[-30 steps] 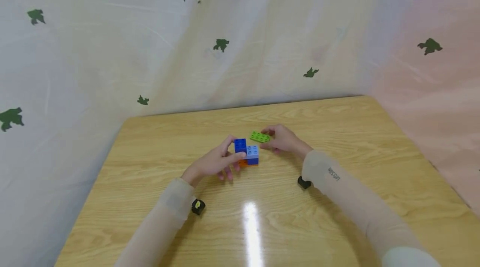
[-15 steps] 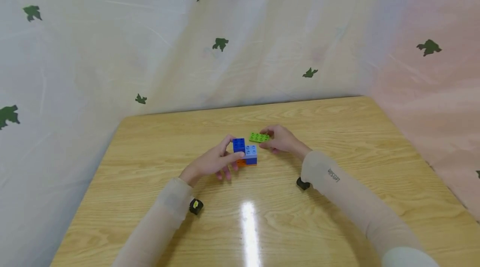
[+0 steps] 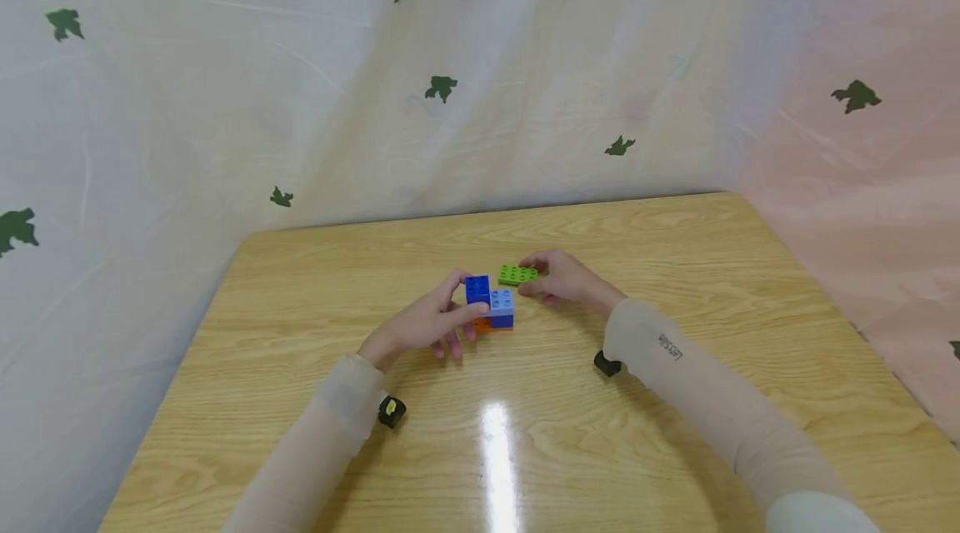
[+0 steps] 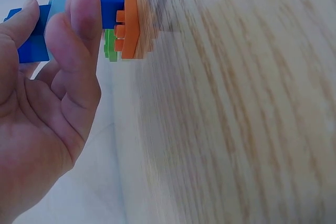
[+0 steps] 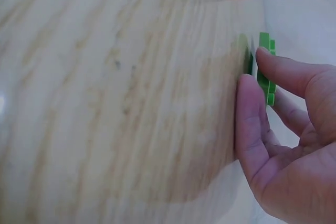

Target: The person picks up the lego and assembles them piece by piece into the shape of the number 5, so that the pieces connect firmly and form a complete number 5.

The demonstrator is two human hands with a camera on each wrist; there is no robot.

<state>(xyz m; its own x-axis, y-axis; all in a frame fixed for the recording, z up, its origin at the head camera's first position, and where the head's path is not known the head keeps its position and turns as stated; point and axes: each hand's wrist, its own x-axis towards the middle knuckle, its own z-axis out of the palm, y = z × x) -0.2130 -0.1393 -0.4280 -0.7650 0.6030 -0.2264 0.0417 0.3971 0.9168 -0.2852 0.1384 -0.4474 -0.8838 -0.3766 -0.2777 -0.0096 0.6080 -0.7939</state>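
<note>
In the head view my left hand (image 3: 420, 326) pinches the raised dark blue brick (image 3: 477, 286) of a small stack between thumb and fingers. Beside that brick, the light blue brick (image 3: 501, 300) sits over a lower blue brick (image 3: 503, 321). An orange plate brick (image 4: 130, 19) forms the base, standing on the table in the left wrist view. Just right of and behind the stack, my right hand (image 3: 567, 276) pinches a flat lime green brick (image 3: 513, 274), studs up. Seen from the right wrist, the green brick (image 5: 264, 82) is slightly off the tabletop, apart from the stack.
The wooden table (image 3: 337, 266) carries the work, with its far edge against a leaf-printed cloth (image 3: 525, 100). A black wrist device (image 3: 392, 411) shows beneath the left sleeve, another black device (image 3: 607, 364) beneath the right sleeve.
The green brick has turned slightly in my right hand and now lies straighter across the view. My left hand keeps its grip on the stack. The head view has shifted slightly.
</note>
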